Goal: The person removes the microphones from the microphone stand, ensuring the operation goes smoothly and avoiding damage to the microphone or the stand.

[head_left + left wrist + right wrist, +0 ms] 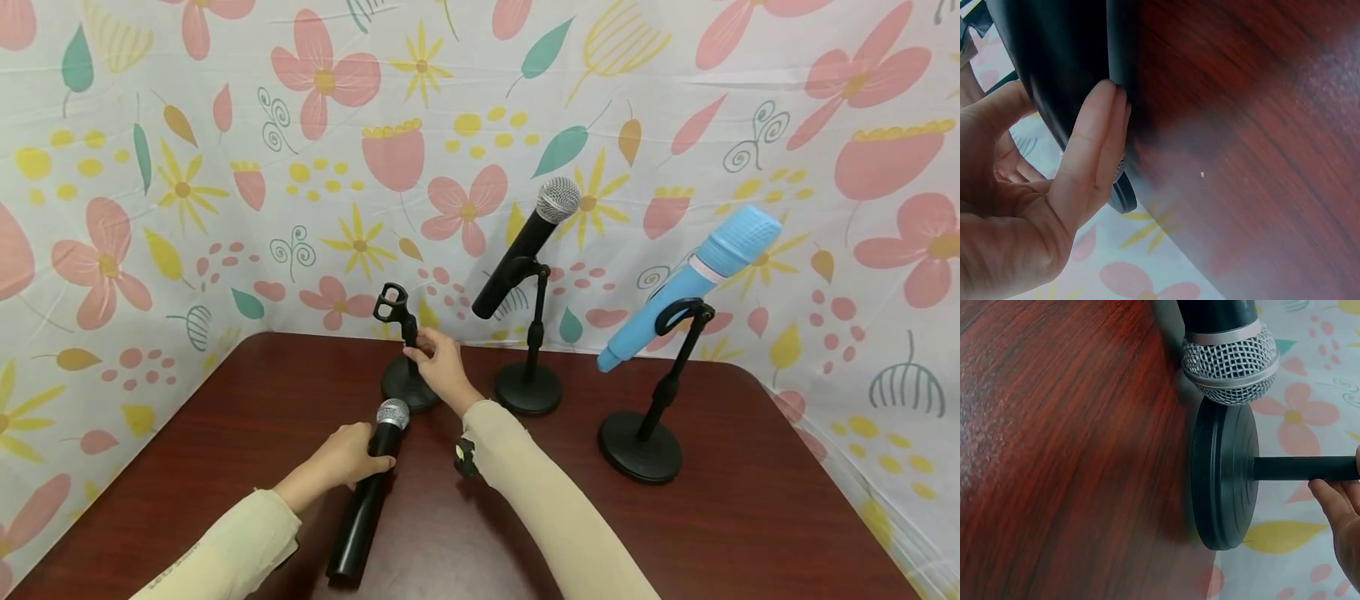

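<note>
The landmark here is the empty black microphone stand [406,354] with a round base and an open clip on top, standing at the back of the dark red wood-grain table [750,517]. The right hand [438,367] has its fingers closed around the stand's thin upright post, which looks like a way of keeping it steady and its clip facing forward. Just in front of the stand's base lies the black handheld microphone with a silver mesh head [367,498], flat on the table, its mesh end almost touching the base and its handle pointing back toward the person. The left hand [347,458] wraps the handle just below the mesh head, a hold close to the heavy end, so it should lift level.

To the right of the empty stand, a second black microphone [527,246] sits tilted in its own stand; farther right again, a light blue foam-covered microphone [693,283] rests in a third. Floral cloth [225,167] hangs behind them all.
</note>
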Tool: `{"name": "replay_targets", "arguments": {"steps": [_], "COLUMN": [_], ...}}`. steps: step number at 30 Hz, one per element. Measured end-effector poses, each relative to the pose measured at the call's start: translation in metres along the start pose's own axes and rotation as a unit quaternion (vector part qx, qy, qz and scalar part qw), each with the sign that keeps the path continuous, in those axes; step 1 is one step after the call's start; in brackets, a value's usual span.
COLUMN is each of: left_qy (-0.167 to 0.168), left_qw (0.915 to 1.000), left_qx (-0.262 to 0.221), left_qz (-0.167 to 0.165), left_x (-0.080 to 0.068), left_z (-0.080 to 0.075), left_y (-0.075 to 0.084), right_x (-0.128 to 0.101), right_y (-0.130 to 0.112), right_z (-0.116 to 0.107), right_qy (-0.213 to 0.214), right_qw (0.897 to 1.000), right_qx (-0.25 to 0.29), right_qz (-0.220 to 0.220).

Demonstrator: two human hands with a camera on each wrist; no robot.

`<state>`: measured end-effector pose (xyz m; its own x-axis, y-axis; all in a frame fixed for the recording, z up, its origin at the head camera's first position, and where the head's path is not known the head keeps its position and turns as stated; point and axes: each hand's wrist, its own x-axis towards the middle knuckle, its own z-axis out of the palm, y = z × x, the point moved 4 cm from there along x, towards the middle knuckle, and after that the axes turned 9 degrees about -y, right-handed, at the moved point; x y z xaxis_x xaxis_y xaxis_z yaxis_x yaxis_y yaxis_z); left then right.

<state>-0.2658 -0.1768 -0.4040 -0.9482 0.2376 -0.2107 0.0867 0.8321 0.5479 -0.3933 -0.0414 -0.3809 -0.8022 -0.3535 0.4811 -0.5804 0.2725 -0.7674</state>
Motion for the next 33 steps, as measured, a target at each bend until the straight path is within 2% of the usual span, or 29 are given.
{"name": "replay_targets", "arguments": {"steps": [15,25,33], "left_qy": [-0.008,-0.013,-0.015], "left_qw": [0.9998,0.9994,0.9991], "left_qx": [0.012,0.020,0.023], "left_qz": [-0.017,-0.025,-0.033], "left_x": [0.002,0.004,0.003], "left_z": [0.003,0.004,0.001], "left_y": [0.002,0.001,0.003], "right_x": [-0.002,0.001,0.004], "right_y": [0.007,0.015,0.014], "right_z": [0.005,0.006,0.006], "right_qy": [-0.013,-0.040,-0.044], "right_qw": [0.999,0.998,0.997], "right_qx": [0.002,-0.032,-0.047], "right_qz": [0.031,0.042,0.048]}}
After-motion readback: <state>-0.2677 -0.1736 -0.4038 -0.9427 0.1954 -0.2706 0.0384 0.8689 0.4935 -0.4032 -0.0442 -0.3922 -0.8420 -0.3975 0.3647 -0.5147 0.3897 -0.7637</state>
